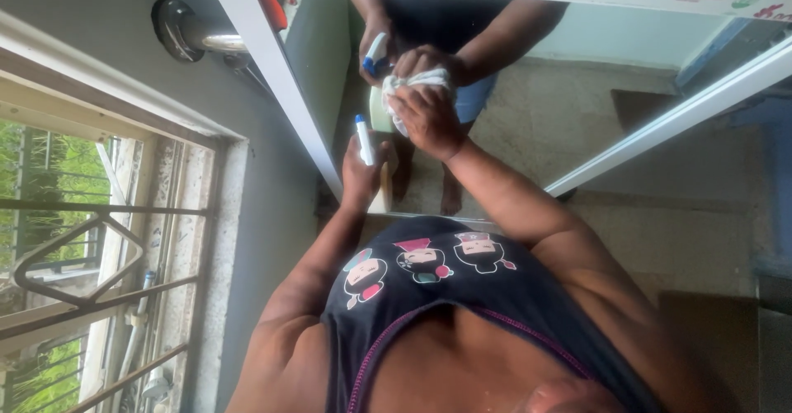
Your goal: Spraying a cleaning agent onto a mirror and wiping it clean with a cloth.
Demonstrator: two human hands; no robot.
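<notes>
Barred window (74, 248) at one side, white-framed mirror (528, 108) ahead. Right hand (429, 120) presses crumpled white cloth (410, 83) to glass; left hand (363, 169) grip closed round white spray bottle (364, 139) (blue cap).

barred window (74, 248), round wall fitting (177, 29), speckled floor (693, 240)

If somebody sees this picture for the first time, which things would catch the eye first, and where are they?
Most striking is the right hand in the upper centre, pressing a crumpled white cloth against a mirror, where its reflection meets it. Just left of it, the left hand holds a white spray bottle with a blue tip. At the far left, a barred window shows green foliage outside.
</notes>
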